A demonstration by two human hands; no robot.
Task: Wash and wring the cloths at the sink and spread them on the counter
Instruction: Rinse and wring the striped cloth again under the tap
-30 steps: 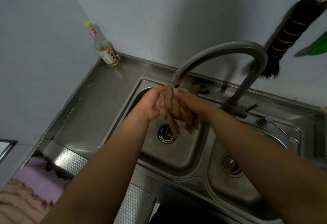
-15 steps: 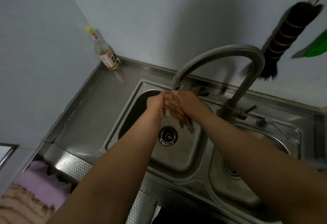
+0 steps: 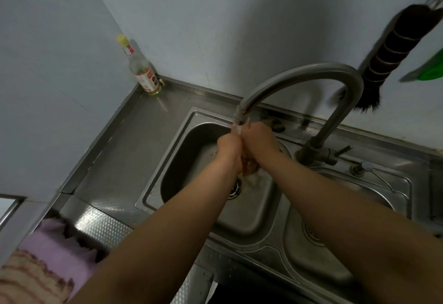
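both hands, left hand [image 3: 229, 151] and right hand [image 3: 260, 144], clench the wet brownish cloth [image 3: 249, 168] under the curved steel tap [image 3: 299, 80], over the left steel sink basin [image 3: 182, 159]. soaked, limp and likely heavy; best gripped bunched at both ends for wringing.
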